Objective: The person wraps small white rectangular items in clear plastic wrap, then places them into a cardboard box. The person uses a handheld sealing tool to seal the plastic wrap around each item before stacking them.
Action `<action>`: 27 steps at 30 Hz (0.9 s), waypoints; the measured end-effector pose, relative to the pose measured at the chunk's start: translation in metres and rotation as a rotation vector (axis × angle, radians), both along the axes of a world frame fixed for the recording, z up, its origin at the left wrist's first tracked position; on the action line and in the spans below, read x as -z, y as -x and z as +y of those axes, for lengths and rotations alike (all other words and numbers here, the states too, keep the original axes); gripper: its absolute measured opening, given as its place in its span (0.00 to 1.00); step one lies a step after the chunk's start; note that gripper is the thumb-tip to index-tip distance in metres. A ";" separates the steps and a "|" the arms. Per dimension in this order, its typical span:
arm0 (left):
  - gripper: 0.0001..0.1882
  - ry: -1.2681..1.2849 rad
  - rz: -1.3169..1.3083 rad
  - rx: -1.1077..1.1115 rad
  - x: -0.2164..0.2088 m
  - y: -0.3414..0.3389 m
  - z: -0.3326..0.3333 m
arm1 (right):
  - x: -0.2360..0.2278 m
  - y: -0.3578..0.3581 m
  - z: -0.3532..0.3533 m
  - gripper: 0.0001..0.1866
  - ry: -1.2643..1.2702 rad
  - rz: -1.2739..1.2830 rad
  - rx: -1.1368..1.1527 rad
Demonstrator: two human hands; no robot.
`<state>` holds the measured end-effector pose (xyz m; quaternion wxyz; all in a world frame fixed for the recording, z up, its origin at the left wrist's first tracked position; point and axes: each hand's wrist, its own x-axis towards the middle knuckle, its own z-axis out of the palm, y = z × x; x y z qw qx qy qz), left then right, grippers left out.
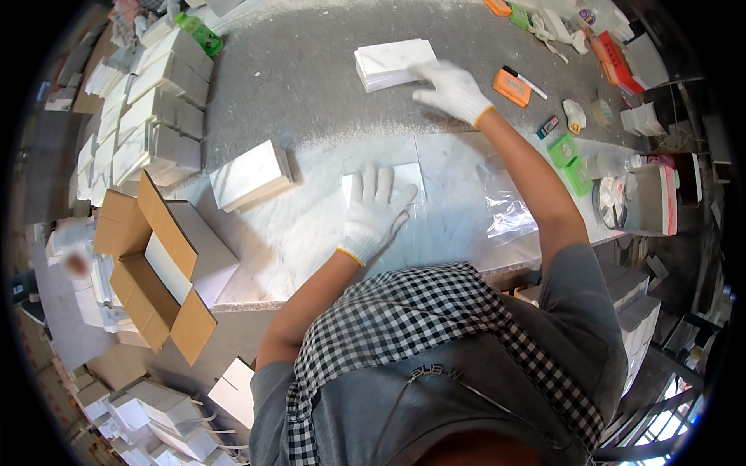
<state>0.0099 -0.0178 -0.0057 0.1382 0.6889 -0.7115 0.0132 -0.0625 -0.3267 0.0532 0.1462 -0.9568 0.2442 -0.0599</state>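
Observation:
My left hand point(377, 210), in a white knitted glove, lies flat with its fingers spread on a white marble-look tile point(409, 172) on the pale marble tabletop. Farther off, my right hand point(452, 92), gloved the same way, reaches to the right edge of a small stack of white tiles point(388, 64). Its fingertips meet the top tile there, with the thumb held apart below; whether a tile is pinched is not visible. To the left of my left hand stands another stack of grey-veined tiles point(250, 177).
An open cardboard box point(175, 264) stands at the table's left edge. Large tile piles point(155, 128) and a green bottle point(200, 35) are behind it. On the right lie a clear plastic bag point(509, 210), an orange block point(511, 87), a marker point(528, 82) and green boxes point(571, 163).

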 end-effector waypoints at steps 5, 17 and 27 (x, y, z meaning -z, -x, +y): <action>0.28 0.008 0.070 0.013 -0.010 0.001 0.001 | 0.002 -0.054 -0.055 0.43 0.322 0.060 -0.109; 0.28 0.012 0.066 0.002 -0.007 -0.002 0.003 | -0.012 -0.089 -0.085 0.49 0.119 0.350 -0.232; 0.28 -0.014 0.071 0.017 -0.017 -0.003 0.001 | -0.007 -0.074 -0.066 0.38 0.179 0.083 -0.149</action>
